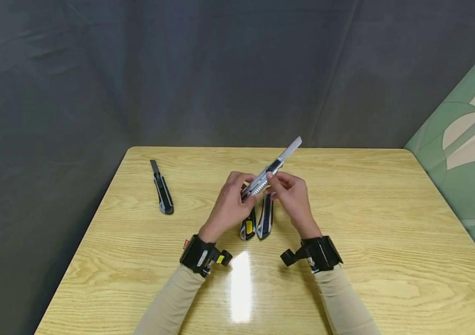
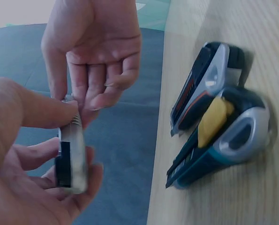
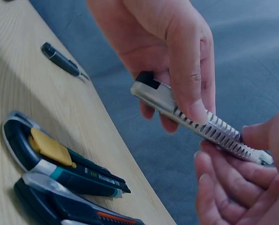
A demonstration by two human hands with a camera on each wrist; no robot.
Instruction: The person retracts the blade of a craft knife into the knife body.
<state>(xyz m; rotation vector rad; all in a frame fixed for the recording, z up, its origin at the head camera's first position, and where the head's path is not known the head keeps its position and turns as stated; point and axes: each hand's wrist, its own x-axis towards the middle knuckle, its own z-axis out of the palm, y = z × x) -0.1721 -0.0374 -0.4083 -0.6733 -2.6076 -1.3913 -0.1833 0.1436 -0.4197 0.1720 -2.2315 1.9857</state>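
Above the table, both hands hold a silver box cutter (image 1: 262,180), tilted up to the right with its long blade (image 1: 292,147) extended. My left hand (image 1: 230,200) grips the rear end of the cutter, thumb on one side and fingers on the other. Toward its front, my right hand (image 1: 296,200) pinches the body near the black slider, thumb on top. The ridged edge of the metal body (image 3: 219,131) shows between the hands in the right wrist view. Beneath them lie a dark green box cutter with a yellow slider (image 1: 248,228) and a black-and-silver box cutter (image 1: 265,218).
Another black-and-grey box cutter (image 1: 163,193) lies at the left of the wooden table (image 1: 388,209), its blade out and pointing to the back edge. A dark curtain (image 1: 237,74) hangs behind the table. A green leaf-patterned cloth (image 1: 471,163) is at the right.
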